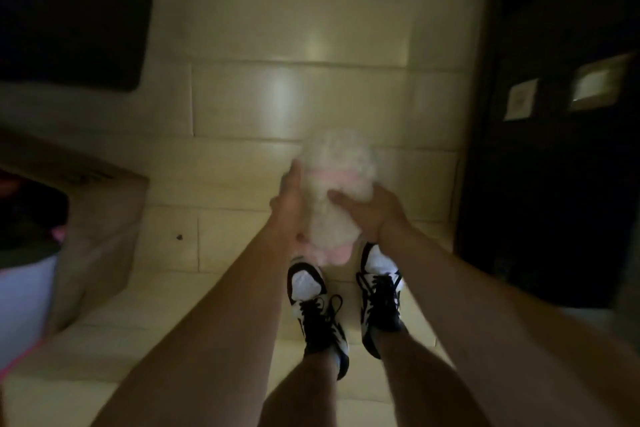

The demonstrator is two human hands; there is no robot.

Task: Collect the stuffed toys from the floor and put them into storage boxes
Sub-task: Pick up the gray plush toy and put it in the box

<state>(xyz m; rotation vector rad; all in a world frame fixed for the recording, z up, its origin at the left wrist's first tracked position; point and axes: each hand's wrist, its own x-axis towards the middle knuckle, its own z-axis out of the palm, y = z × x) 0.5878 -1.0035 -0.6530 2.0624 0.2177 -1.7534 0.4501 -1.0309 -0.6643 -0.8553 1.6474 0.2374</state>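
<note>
Both forearms reach down; left hand [289, 199] and right hand [372, 210] cup the fluffy white-pink stuffed toy [337, 184] — soft, light, so I squeeze its middle.

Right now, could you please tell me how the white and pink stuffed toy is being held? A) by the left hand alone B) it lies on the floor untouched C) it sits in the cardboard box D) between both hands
D: the stuffed toy is pressed between the left hand and the right hand, above the shoes.
</note>
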